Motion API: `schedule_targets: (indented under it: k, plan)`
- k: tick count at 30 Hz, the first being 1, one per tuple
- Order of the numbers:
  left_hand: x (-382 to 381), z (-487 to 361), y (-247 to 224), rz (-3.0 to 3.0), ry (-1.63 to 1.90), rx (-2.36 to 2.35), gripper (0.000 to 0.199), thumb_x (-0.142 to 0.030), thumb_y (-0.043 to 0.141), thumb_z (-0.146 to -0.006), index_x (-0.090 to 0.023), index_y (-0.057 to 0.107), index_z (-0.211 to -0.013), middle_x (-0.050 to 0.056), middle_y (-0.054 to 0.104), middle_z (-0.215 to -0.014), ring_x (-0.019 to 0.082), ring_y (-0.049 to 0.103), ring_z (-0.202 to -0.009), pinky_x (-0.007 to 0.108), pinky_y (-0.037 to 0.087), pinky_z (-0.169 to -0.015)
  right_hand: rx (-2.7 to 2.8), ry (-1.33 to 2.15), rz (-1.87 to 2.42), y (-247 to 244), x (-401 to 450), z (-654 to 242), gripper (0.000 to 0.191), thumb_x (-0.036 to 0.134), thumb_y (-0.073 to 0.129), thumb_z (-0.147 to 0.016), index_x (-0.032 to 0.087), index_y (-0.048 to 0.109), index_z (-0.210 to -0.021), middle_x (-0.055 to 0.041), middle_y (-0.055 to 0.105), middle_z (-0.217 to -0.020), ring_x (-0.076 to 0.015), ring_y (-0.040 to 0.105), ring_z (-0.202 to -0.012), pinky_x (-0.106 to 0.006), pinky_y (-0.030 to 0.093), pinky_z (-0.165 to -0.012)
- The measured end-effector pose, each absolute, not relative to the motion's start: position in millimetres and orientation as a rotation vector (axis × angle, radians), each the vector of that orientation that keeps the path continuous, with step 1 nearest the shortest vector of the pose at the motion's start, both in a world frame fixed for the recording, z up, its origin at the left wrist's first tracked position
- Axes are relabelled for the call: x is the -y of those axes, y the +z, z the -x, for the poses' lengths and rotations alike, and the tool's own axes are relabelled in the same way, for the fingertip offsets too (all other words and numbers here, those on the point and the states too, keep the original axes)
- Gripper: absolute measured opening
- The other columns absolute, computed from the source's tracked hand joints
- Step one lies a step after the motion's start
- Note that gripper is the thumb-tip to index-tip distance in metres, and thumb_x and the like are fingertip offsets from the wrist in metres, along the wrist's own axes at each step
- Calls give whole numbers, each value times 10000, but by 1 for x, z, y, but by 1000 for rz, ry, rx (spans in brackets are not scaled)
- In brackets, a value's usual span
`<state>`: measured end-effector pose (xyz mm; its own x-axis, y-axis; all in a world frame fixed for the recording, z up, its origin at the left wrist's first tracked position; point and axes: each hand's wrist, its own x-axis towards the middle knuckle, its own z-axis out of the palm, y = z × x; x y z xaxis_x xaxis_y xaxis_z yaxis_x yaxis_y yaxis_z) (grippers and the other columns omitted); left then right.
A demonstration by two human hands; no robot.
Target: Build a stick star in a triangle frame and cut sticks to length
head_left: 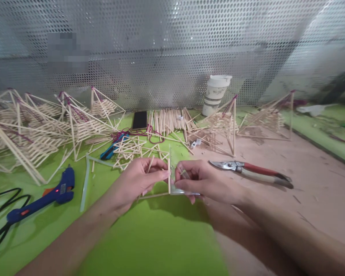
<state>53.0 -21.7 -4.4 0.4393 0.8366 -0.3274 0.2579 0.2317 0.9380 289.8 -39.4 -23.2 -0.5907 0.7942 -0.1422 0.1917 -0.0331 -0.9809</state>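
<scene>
Head view, and I have both hands together over the green work surface (149, 245), right at the centre! The left hand (145, 178) is closed in a pinch, thumb and fingers on thin wooden sticks: an upright stick (169, 182) at the thumb tip and a slanting stick (151, 164) among the fingers. Down below, a low stick (155, 196) runs across to the foot of the upright. Over to the right hand (201, 178), fingers curled in, gripping a clear set square (173, 155) whose straight edge stands just beside that upright; whether they touch, I can't tell. Just behind the left hand I see a tangle of short sticks (129, 151), with a blue cutter (111, 148) at its left. Out left lies the blue glue gun (59, 191), its red light glowing; out right, the pruning shears (247, 170), handles pointing away from the hands. Further back, I pick out a dark phone (139, 120), a row of loose sticks (166, 120) and a paper cup (216, 94), with stick frames (83, 122) standing on both sides.
</scene>
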Motion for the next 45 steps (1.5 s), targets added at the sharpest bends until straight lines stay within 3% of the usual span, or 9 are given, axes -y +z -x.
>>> schedule_targets:
  k: [16, 25, 33, 45]
  plan:
    - [21, -53, -6, -1301, 550, -1052, 173, -295, 821, -872, -194, 750, -993, -72, 594, -701, 48, 339, -496, 194, 245, -460, 1762, 1675, 1046, -22, 40, -288, 257, 415, 750, -994, 178, 654, -967, 57, 636, -591, -79, 520, -484, -184, 379, -467]
    - [20, -51, -9, -1306, 542, -1078, 157, -308, 830, -890, -212, 769, -999, -99, 473, -572, 53, 323, -469, 178, 249, -446, 1783, 1653, 1029, -23, 39, -290, 288, 438, 765, -987, 177, 647, -970, 55, 647, -593, -75, 519, -482, -181, 372, -460]
    - [18, -50, -12, -1322, 559, -1058, 163, -338, 830, -906, -207, 778, -988, -62, 597, -688, 38, 370, -481, 165, 285, -446, 1836, 1606, 1033, -19, 40, -290, 310, 473, 722, -1011, 176, 650, -962, 49, 637, -615, -89, 533, -503, -211, 392, -481]
    - [18, -50, -14, -1314, 576, -1034, 130, -310, 830, -897, -217, 790, -978, -73, 552, -636, 41, 347, -473, 169, 264, -441, 1844, 1596, 1049, -20, 40, -289, 300, 465, 728, -1008, 183, 642, -956, 52, 637, -618, -92, 539, -512, -217, 388, -485]
